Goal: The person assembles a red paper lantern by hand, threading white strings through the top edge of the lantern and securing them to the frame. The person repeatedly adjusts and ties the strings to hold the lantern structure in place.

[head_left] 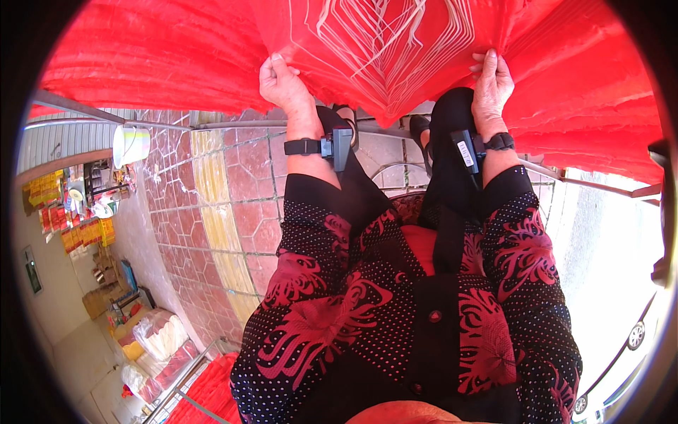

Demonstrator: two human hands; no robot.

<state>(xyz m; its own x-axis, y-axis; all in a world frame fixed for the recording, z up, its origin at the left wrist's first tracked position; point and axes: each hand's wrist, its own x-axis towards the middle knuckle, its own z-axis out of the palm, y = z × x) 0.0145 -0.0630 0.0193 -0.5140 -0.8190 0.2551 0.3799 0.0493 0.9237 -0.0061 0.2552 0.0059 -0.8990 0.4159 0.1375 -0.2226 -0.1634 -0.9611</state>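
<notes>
A wide sheet of bright red cloth [565, 106] spreads across the top of the head view, its lower edge hanging over my knees. Pale threads [385, 42] run over its middle in nested V-shaped lines that meet near a downward point. On the left, my left hand [284, 83] pinches the cloth edge between thumb and fingers. My right hand [492, 85] grips the edge likewise on the other side of the threads. Between the two hands the cloth looks drawn taut. Dark devices on straps sit at both wrists.
A metal rail [240, 125] passes under the cloth, above red and yellow paving [212, 212]. At the left, a white bucket [132, 145] hangs near a shop front with colourful packets [88, 233] and plastic-wrapped bundles [159, 336]. More red cloth [212, 389] lies lower left. A vehicle [621, 374] stands lower right.
</notes>
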